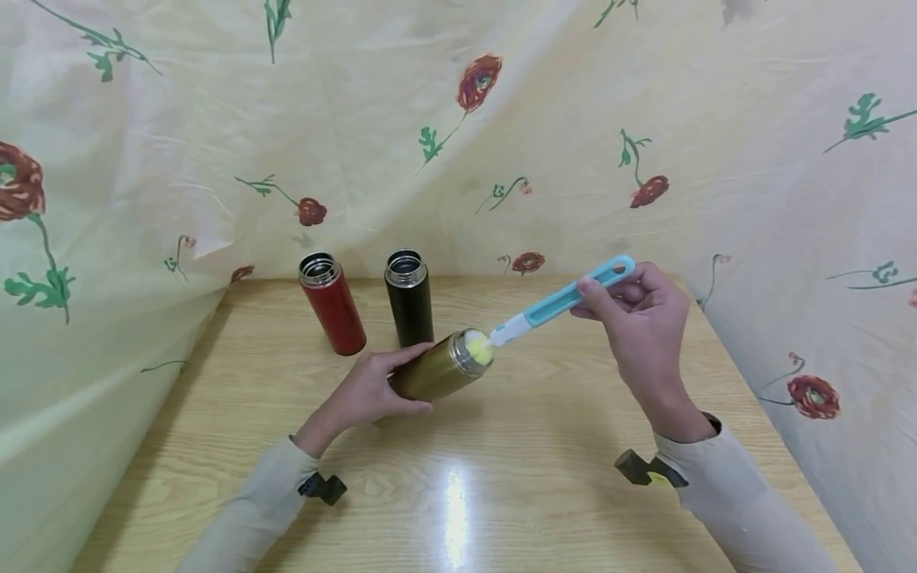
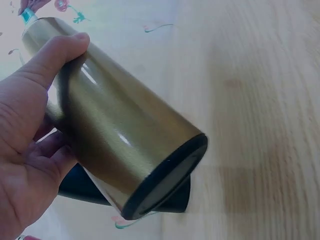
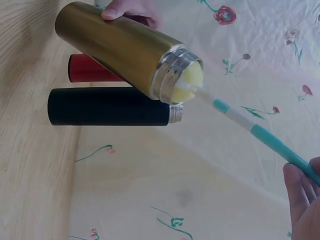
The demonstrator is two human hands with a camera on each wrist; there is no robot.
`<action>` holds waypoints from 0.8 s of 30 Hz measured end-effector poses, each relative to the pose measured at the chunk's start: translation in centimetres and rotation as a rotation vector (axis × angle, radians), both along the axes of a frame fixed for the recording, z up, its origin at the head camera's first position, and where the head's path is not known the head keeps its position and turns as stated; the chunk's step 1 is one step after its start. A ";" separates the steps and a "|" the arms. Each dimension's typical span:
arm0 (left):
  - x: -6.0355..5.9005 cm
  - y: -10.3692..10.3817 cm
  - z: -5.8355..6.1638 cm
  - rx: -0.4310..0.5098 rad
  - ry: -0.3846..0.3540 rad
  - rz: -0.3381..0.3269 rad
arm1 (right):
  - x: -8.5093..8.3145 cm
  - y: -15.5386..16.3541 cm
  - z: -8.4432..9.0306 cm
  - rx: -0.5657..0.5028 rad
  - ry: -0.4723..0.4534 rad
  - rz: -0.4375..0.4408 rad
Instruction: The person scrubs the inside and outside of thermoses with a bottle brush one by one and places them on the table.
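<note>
Flowered cloth backs the wooden tabletop (image 1: 544, 446), where the left hand (image 1: 365, 391) wraps its fingers around a tilted gold flask (image 1: 438, 369), mouth turned toward the right hand (image 1: 640, 318), whose fingers pinch a blue brush (image 1: 566, 301) with its sponge at the opening.

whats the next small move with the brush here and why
Probably push the brush deeper along the gold flask's axis: its yellow sponge sits only at the mouth, the left hand holds the flask tilted, and the right hand grips the handle.
</note>
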State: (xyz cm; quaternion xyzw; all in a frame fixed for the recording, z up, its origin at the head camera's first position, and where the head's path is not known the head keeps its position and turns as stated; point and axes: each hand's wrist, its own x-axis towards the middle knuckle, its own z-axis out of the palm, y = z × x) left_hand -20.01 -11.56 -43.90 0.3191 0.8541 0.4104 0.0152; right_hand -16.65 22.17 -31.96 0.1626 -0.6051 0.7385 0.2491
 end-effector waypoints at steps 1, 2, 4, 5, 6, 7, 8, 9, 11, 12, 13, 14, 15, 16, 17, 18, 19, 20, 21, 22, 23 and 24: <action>-0.1 0.0 0.0 0.002 -0.004 -0.004 | -0.1 0.1 0.0 0.007 -0.008 0.007; -0.1 0.0 0.1 0.004 -0.010 -0.006 | -0.3 0.1 -0.1 0.011 -0.017 0.018; -0.2 0.0 0.2 0.006 -0.021 -0.013 | -0.6 0.2 -0.2 0.023 -0.030 0.038; -0.3 0.0 0.2 0.009 -0.029 -0.014 | -0.7 0.3 -0.2 0.026 -0.036 0.050; -0.3 0.0 0.3 0.012 -0.039 -0.014 | -0.9 0.3 -0.4 0.027 -0.038 0.063; -0.3 0.0 0.3 0.013 -0.049 -0.017 | -1.0 0.4 -0.5 0.026 -0.039 0.075; -0.2 -0.1 0.3 0.014 -0.058 -0.022 | -1.1 0.4 -0.6 0.027 -0.037 0.085; -0.2 -0.1 0.3 0.014 -0.066 -0.026 | -1.3 0.4 -0.7 0.028 -0.036 0.095; -0.2 -0.1 0.4 0.016 -0.083 -0.031 | -1.4 0.5 -0.9 0.043 -0.038 0.102; -0.1 -0.1 0.4 0.014 -0.089 -0.031 | -1.5 0.5 -1.0 0.050 -0.042 0.105; -0.1 -0.1 0.4 0.013 -0.095 -0.029 | -1.5 0.5 -1.1 0.060 -0.048 0.102; -0.1 -0.2 0.4 0.011 -0.099 -0.024 | -1.6 0.4 -1.2 0.068 -0.052 0.102; -0.1 -0.2 0.3 0.010 -0.104 -0.022 | -1.6 0.4 -1.3 0.072 -0.058 0.099; -0.1 -0.2 0.3 0.010 -0.107 -0.020 | -1.6 0.3 -1.4 0.076 -0.061 0.095; -0.1 -0.3 0.2 0.010 -0.111 -0.019 | -1.6 0.3 -1.5 0.072 -0.061 0.100; -0.1 -0.3 0.2 0.010 -0.112 -0.019 | -1.6 0.2 -1.6 0.070 -0.063 0.100; -0.2 -0.3 0.1 0.011 -0.113 -0.019 | -1.6 0.2 -1.7 0.068 -0.060 0.103; -0.2 -0.3 0.1 0.012 -0.113 -0.021 | -1.6 0.1 -1.8 0.065 -0.055 0.110; -0.2 -0.3 0.1 0.014 -0.114 -0.022 | -1.6 0.1 -1.9 0.067 -0.053 0.110; -0.1 -0.3 0.1 0.015 -0.117 -0.021 | -1.7 0.1 -2.0 0.065 -0.046 0.118; -0.1 -0.3 0.1 0.014 -0.118 -0.019 | -1.7 0.0 -2.2 0.065 -0.040 0.124; -0.1 -0.2 0.1 0.013 -0.121 -0.018 | -1.7 -0.1 -2.3 0.068 -0.040 0.124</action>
